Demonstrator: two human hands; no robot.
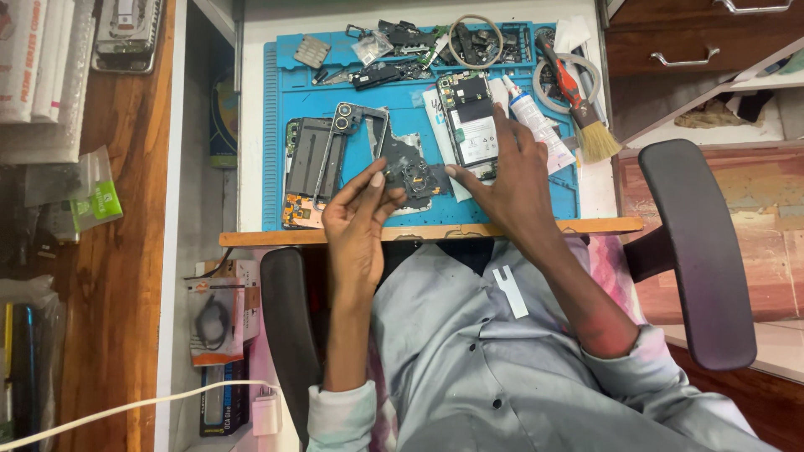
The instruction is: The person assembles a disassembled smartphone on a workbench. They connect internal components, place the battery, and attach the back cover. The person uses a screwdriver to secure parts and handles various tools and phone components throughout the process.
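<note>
Opened black phone chassis [314,163] lies far left on the blue silicone mat [276,125]. Left hand [356,222] pinches a small dark part; best kept low over the dark circuit board [412,172]. Right hand [511,180], fingers spread, pins the board's edge; firm, flat pressure suits.

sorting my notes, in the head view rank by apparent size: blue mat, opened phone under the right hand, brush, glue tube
1. blue mat
2. opened phone
3. brush and glue tube: look alike in length, so unranked.
</note>
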